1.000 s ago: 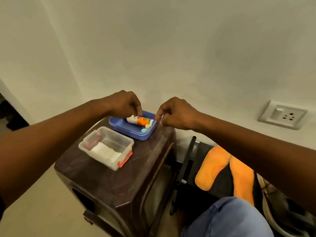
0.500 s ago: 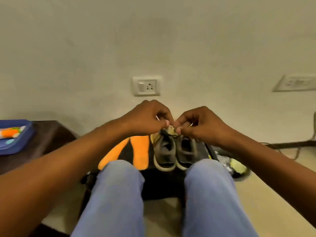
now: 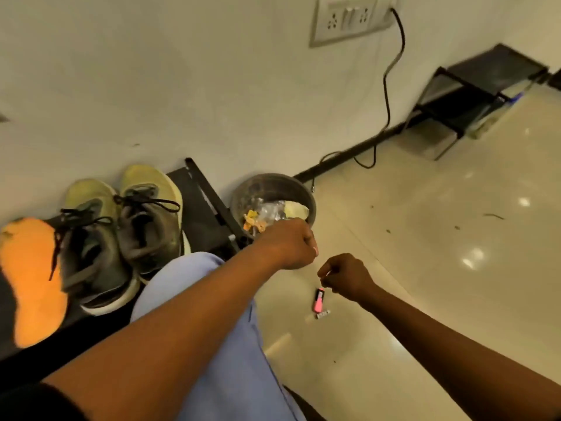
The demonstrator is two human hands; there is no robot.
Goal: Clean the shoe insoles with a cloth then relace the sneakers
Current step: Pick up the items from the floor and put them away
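Note:
Two worn yellow-grey sneakers (image 3: 121,235) with loose black laces stand side by side on a low black rack (image 3: 202,214) by the wall. An orange insole (image 3: 30,278) lies on the rack to their left. My left hand (image 3: 290,243) hovers with curled fingers just in front of a round bin, to the right of the shoes. My right hand (image 3: 346,276) hangs a little lower and to the right, above the floor, fingertips pinched together. Nothing shows in either hand. No cloth is in view.
The dark round bin (image 3: 243,192) holds wrappers and scraps. A small pink object (image 3: 319,299) lies on the glossy floor below my right hand. A black cable (image 3: 387,95) runs from a wall socket (image 3: 349,18). A black stand (image 3: 473,95) sits far right. My knee (image 3: 212,314) is below.
The view swung right from the stool, past the shoes, to the bin. My hands moved from in front of the sneakers over to the bin and came apart.

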